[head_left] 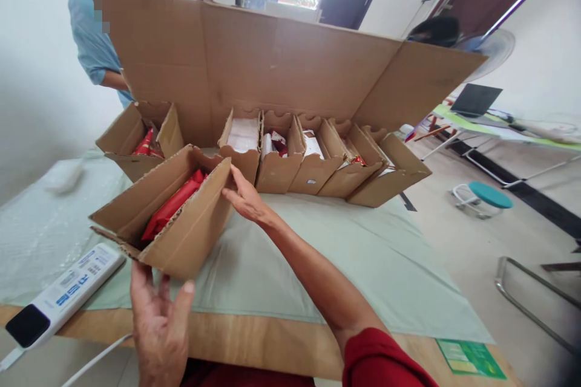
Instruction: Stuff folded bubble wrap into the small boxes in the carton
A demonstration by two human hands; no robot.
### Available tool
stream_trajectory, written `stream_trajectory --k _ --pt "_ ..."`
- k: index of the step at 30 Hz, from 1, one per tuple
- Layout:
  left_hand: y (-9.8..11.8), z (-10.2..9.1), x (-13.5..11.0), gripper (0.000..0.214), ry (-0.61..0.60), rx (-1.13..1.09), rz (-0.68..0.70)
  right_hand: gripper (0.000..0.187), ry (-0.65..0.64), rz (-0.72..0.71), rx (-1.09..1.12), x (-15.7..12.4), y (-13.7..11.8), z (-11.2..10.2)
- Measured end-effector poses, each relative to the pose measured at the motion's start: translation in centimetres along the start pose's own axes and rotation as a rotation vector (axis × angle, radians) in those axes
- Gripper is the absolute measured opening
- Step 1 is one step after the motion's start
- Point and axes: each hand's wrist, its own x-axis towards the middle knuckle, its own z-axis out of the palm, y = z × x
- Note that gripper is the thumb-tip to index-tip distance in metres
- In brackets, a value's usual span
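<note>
An open-topped cardboard box [195, 236] is tilted over the table between my two hands, with a red packet [175, 205] lying inside. My left hand [158, 323] is at the box's near end, its fingers going under the lower edge and its thumb standing apart. At the far right corner, my right hand [245, 196] presses its fingers against the side wall. Behind, a similar box [167, 133] with a red packet stands at the left. To the right is a row of more boxes [279, 175] holding packets and white items.
A tall cardboard panel [281, 66] stands behind the boxes. On the left lie a white power strip [68, 293] and bubble wrap [27, 242]. A green card [471, 358] is at the table's front right. Another person [97, 42] stands behind the panel. A teal stool [490, 195] is at right.
</note>
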Motion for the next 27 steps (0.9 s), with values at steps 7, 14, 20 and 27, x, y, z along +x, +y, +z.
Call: stream_trajectory --k 7,14,20,27 --pt "-0.3 1.1 0.6 0.083 -0.018 0.106 0.027 0.072 0.085 0.134 -0.16 2.8 -1.4 2.9" --pt "-1.7 2.3 0.3 0.084 -0.056 0.084 -0.007 0.055 0.164 0.118 -0.233 2.4 -2.4 5.1" --pt "-2.1 3.0 1.8 0.081 -0.052 0.087 0.001 0.051 0.224 0.127 -0.222 0.4 -1.2 6.4" --pt "-2.0 7.9 6.6 0.09 -0.016 -0.024 -0.066 0.045 0.352 0.082 0.042 -2.3 5.6 7.6"
